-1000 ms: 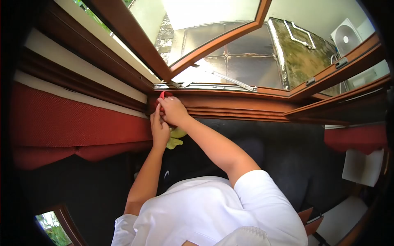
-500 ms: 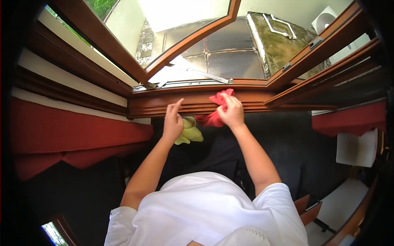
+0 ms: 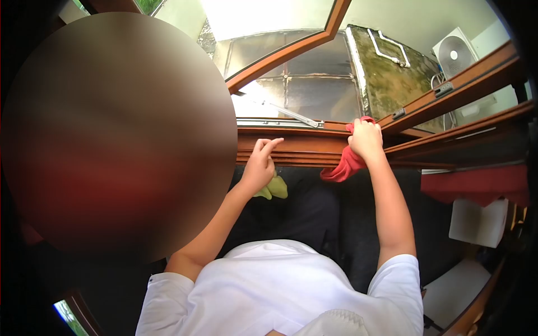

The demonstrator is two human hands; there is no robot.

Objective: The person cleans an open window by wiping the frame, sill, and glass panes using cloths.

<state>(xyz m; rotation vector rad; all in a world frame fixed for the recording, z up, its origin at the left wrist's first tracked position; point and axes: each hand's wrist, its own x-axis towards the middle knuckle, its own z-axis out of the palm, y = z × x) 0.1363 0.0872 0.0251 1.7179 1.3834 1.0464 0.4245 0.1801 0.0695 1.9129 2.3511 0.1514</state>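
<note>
My right hand (image 3: pixel 367 139) is closed around a red cloth (image 3: pixel 348 166) at the right end of the wooden window sill (image 3: pixel 314 144). Part of the cloth hangs over the sill's front edge, and some of it bunches up behind my fingers. Over the sill's left part is my left hand (image 3: pixel 260 166), its index finger stretched out and the other fingers curled. A yellow-green cloth (image 3: pixel 277 187) hangs below that hand, gripped in the curled fingers.
The open window sash (image 3: pixel 291 51) slants outward above the sill, with a metal stay arm (image 3: pixel 291 113) by the frame. At right are another wooden frame (image 3: pixel 448 87) and a red curtain (image 3: pixel 476 185). A large blurred disc hides the left side.
My right hand has slid rightward along the sill with the red cloth, into the corner by the frame. The view has shifted a little, and a blurred disc now covers the left side.
</note>
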